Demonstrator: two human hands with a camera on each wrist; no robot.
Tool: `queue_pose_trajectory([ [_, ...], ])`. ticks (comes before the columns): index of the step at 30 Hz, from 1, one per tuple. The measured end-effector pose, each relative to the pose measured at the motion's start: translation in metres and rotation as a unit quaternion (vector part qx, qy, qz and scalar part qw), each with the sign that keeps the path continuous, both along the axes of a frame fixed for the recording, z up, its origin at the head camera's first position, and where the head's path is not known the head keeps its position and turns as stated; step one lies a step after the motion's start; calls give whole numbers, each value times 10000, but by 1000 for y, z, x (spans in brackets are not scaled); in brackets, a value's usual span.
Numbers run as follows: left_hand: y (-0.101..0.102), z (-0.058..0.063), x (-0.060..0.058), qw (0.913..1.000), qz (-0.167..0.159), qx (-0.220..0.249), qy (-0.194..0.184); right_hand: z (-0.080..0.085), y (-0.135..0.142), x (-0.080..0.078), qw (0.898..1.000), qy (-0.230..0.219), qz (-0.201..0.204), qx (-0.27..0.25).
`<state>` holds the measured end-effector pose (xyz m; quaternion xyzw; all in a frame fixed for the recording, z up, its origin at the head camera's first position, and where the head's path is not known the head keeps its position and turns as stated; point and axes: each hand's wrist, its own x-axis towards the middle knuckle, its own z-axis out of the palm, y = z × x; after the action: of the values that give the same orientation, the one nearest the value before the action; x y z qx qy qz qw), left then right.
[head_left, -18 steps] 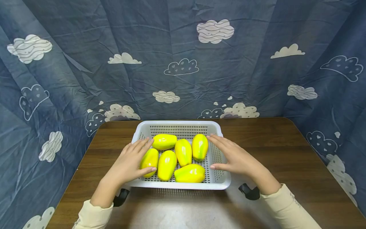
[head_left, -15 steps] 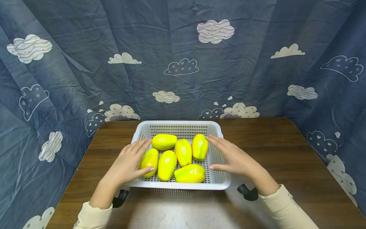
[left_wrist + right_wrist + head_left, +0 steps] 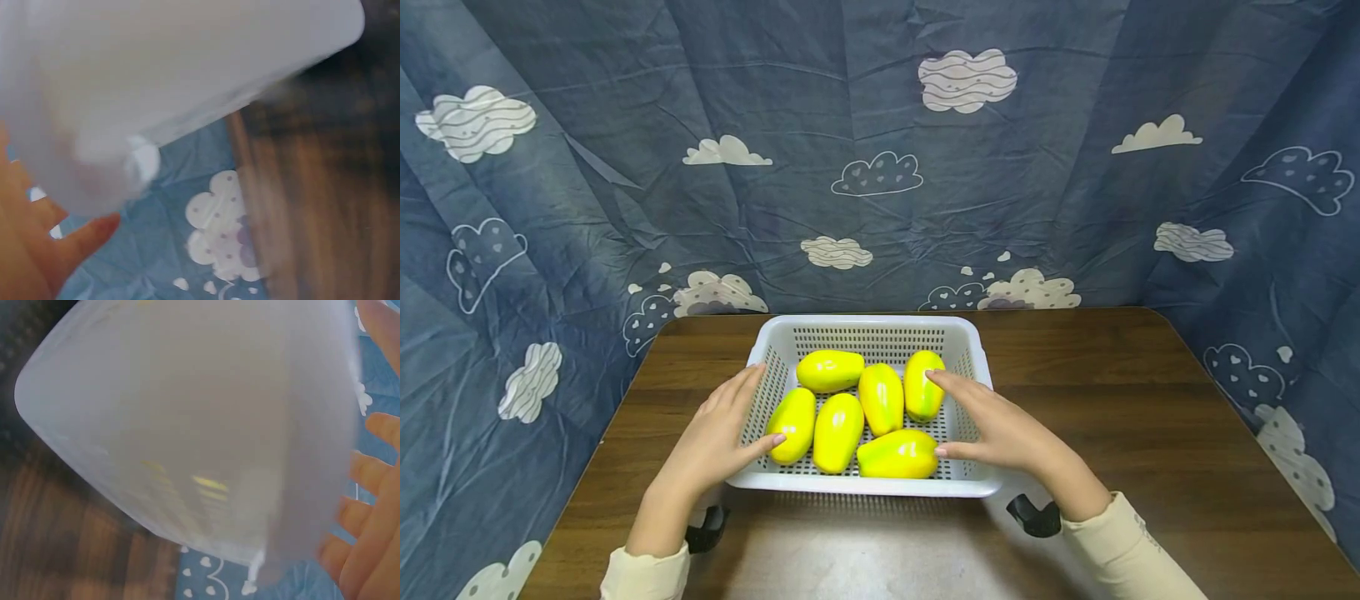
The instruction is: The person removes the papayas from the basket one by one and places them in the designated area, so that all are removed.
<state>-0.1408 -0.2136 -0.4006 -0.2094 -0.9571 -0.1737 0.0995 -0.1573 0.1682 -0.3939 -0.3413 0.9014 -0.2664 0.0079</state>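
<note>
A white perforated plastic basket (image 3: pixel 865 486) holds several glossy yellow fruits with greenish streaks, papaya-like in shape. In the head view my left hand (image 3: pixel 715 437) hovers over the basket's left side with fingers extended. Its thumb tip overlaps the leftmost fruit (image 3: pixel 793 425); whether they touch I cannot tell. My right hand (image 3: pixel 1000 429) reaches in above the right side, fingers straight and thumb apart. Its fingertips overlap the back right fruit (image 3: pixel 919 400), and its thumb is near the front fruit (image 3: pixel 898 457). Both wrist views show the basket's outer wall (image 3: pixel 187 56) close up, blurred.
The basket stands on a brown wooden table (image 3: pixel 1120 392), near its back edge. A dark blue curtain (image 3: pixel 880 108) with white clouds hangs behind and at the sides. Black straps (image 3: pixel 1037 517) are worn at the wrists.
My left hand has drawn left, off the fruits and toward the basket's left rim. My right hand has moved left over the fruits at the right. The basket and fruits stay put.
</note>
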Motion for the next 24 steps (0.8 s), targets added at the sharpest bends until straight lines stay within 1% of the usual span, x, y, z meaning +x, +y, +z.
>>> queue_pose_trajectory([
  [4, -5, -8, 0, 9991, 205, 348, 90, -4, -4, 1, 10000, -43, 21, -10],
  [6, -8, -11, 1, 9979, 372, 525, 50, -6, -6, 1, 10000, -75, 24, -25],
  [12, -13, -21, 2, 9918, 875, 898, -252, -12, -13, 1, 9996, -263, 49, -72],
  [15, -14, -25, 2, 9863, 1092, 1155, -436, -14, -16, 1, 9992, -374, 62, -91],
  [17, -14, -28, 3, 9805, 1273, 1370, -600, -16, -18, 1, 9988, -467, 46, -118],
  [19, -14, -30, 3, 9719, 1466, 1653, -817, -17, -21, 0, 9982, -573, 41, -160],
  [22, -13, -32, 4, 9553, 1703, 2108, -1181, -17, -25, -1, 9969, -749, 47, -219],
  [24, -13, -34, 5, 9421, 1762, 2460, -1442, -17, -27, -2, 9961, -851, 55, -237],
])
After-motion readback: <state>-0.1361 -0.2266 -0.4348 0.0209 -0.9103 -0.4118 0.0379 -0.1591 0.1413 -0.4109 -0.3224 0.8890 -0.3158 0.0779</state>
